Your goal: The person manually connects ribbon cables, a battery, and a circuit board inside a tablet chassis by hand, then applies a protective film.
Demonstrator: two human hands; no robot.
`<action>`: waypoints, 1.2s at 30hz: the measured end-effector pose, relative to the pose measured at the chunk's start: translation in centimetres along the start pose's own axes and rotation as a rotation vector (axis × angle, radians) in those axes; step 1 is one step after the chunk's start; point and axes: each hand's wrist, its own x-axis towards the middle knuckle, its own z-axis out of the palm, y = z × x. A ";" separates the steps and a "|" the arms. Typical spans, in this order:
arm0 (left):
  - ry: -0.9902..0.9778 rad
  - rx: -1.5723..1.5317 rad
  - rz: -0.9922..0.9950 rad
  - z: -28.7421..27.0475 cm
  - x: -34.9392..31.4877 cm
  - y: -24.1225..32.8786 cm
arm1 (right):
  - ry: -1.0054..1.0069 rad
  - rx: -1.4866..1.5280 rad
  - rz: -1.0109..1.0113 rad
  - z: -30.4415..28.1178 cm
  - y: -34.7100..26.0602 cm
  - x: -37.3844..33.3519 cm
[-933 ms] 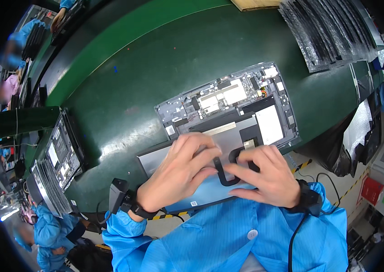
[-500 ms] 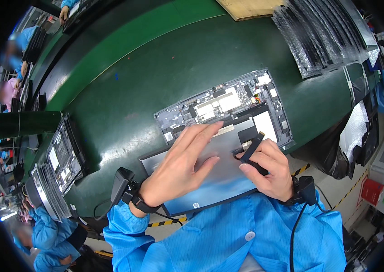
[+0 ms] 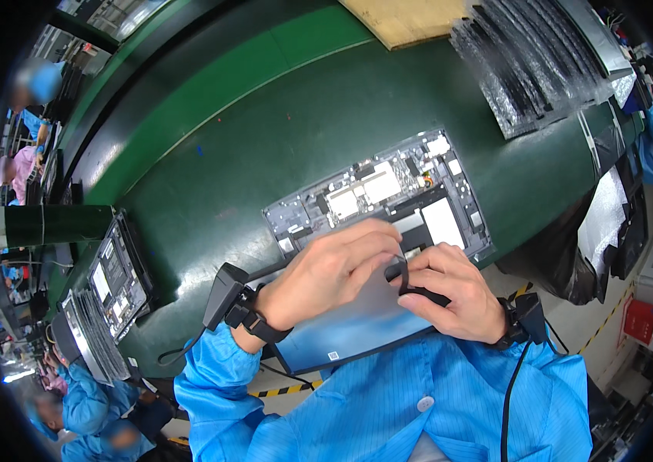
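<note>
A display panel with a silvery, glossy back lies near my body, against the near side of an opened laptop base whose circuit boards are exposed. Between my hands a black flat cable curves up above the panel. My right hand is closed on its lower part, thumb and fingers pressed together. My left hand reaches over the panel, with its bent fingers pinching the upper end of that cable. The left fingertips partly hide the cable end and the edge of the laptop base.
Bubble-wrap sleeves are stacked at the far right, beside a wooden board. Another opened laptop base sits at the left edge of the green table, near more stacked sleeves. Black plastic bags hang at right.
My left hand has lifted from lying spread on the panel and moved right to the cable, its fingers now bent together. The cable's upper end has swung left.
</note>
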 end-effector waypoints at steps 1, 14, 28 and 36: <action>0.008 -0.030 -0.043 -0.1 0.0 0.1 | 0.006 -0.005 -0.011 0.0 -0.1 -0.2; -0.306 -0.620 -0.665 -2.8 0.7 0.1 | 0.080 -0.286 -0.422 0.6 1.8 3.8; 0.161 0.405 -0.069 -3.5 0.1 -2.0 | 0.255 -0.267 -0.192 4.3 0.7 4.9; 0.251 0.283 -0.024 -2.6 -0.4 -2.9 | 0.202 -0.306 -0.179 3.6 0.7 5.1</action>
